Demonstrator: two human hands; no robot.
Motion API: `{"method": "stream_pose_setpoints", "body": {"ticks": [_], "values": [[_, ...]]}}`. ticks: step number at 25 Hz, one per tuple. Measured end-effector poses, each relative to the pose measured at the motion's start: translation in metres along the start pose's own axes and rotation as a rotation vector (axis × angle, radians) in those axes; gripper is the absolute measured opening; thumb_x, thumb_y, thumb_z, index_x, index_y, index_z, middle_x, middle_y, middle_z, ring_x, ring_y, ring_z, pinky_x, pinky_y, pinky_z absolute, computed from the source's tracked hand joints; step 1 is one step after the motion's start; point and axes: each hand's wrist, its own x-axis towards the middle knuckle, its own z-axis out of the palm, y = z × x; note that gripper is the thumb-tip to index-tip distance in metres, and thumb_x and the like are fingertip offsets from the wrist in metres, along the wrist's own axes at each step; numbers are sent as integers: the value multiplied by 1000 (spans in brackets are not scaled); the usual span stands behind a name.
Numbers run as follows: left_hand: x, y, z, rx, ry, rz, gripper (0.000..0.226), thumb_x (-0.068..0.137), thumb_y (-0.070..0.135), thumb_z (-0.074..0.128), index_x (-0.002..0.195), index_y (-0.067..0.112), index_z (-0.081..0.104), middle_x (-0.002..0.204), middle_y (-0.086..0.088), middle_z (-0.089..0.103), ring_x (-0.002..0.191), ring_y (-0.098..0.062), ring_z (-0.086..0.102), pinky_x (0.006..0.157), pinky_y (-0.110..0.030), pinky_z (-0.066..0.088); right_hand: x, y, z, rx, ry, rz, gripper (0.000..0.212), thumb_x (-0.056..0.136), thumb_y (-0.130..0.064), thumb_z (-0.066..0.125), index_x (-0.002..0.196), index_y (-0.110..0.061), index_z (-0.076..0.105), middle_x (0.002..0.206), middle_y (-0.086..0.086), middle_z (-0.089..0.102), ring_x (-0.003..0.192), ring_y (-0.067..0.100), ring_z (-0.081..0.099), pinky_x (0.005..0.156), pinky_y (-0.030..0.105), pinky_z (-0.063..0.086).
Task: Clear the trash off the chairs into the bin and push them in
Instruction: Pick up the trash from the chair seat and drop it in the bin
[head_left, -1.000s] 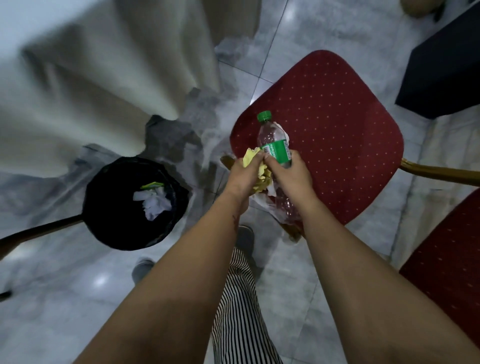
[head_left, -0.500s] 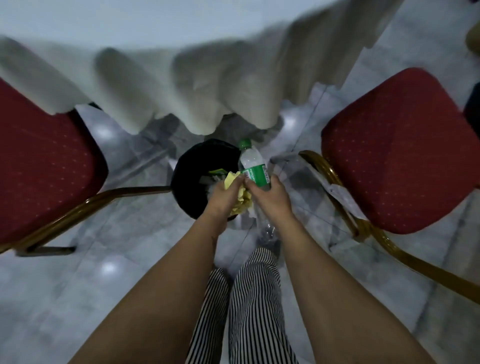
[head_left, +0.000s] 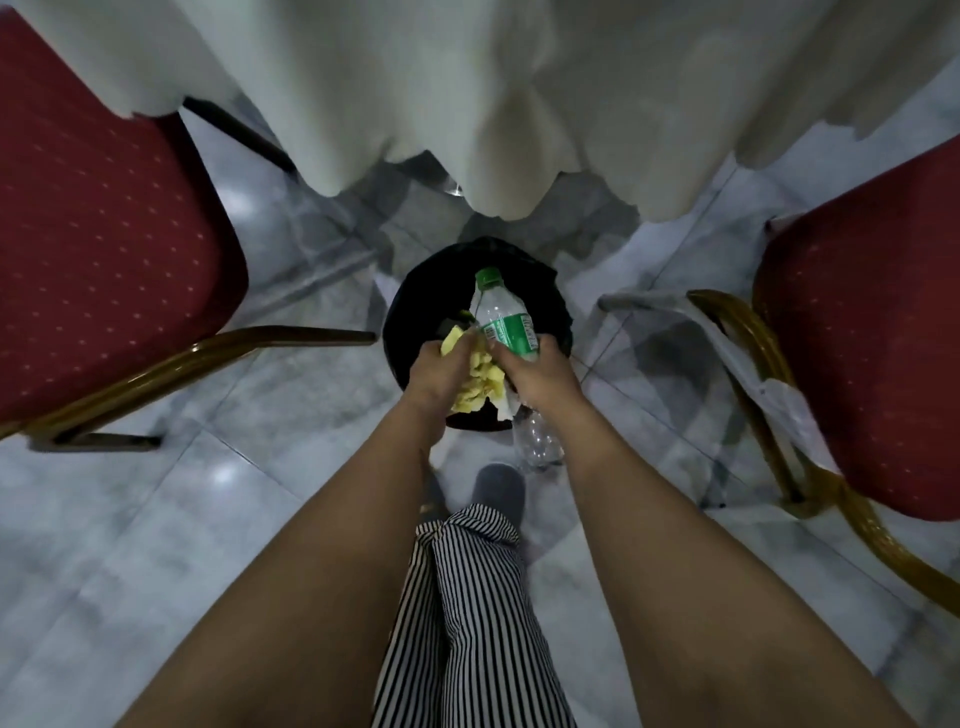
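Observation:
A round black bin (head_left: 415, 312) stands on the floor between two red chairs, just below the tablecloth's edge. Both hands hover over its near rim. My left hand (head_left: 434, 371) is closed on crumpled yellow paper (head_left: 475, 387). My right hand (head_left: 540, 376) grips a clear plastic bottle (head_left: 501, 319) with a green cap and green label, its neck pointing over the bin's opening and its base hanging past the rim. A scrap of white paper pokes out between the hands. The red chair (head_left: 98, 249) on the left and the red chair (head_left: 872, 353) on the right have bare seats.
A white tablecloth (head_left: 467, 93) hangs down across the top of the view. Both chairs have gold metal frames, one bar (head_left: 249, 343) reaching toward the bin. A thin plastic sheet (head_left: 779, 395) drapes off the right chair's edge. My striped trouser leg and grey shoe (head_left: 498, 488) stand behind the bin on grey marble floor.
I have turned from the right chair toward the bin. Both hands carried the bottle and yellow paper left until they came over the bin's opening. The grip looks unchanged.

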Motion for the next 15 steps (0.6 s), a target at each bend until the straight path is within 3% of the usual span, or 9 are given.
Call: {"method": "stream_pose_setpoints", "body": {"ticks": [2,5,8,11,15], "values": [[15,-1,0,-36,-22,-28,55,88,51,59,127,12,60,121,-13,68,104,-27,68,89,-42,56,19,2,1,-56,-16,13,63,92,-44,61,142,-11,41,136,13,55,120,29,55,85,28,39],[37,-4,0,-8,-7,-118,60,95,53,48,147,23,40,144,-2,49,129,-27,50,103,-48,42,44,2,1,-132,-35,30,65,99,-42,49,155,-16,25,154,11,39,138,30,40,97,30,35],[49,-8,-2,22,-4,-116,60,98,52,44,150,24,36,151,-1,43,136,-28,43,105,-42,37,52,7,0,-119,-49,21,62,101,-39,47,156,-20,25,155,8,38,138,29,40,93,28,33],[40,-9,-3,108,-14,-48,58,99,49,43,148,18,40,148,-6,48,132,-28,48,107,-37,39,41,13,-5,-179,-47,7,63,100,-42,47,156,-20,25,158,6,35,142,28,36,105,31,33],[2,-1,-8,438,67,88,56,103,40,40,149,8,36,151,-15,42,139,-32,38,112,-37,31,6,7,-14,-293,-45,-6,66,99,-44,48,156,-20,24,158,8,34,144,29,35,113,39,32]]}}
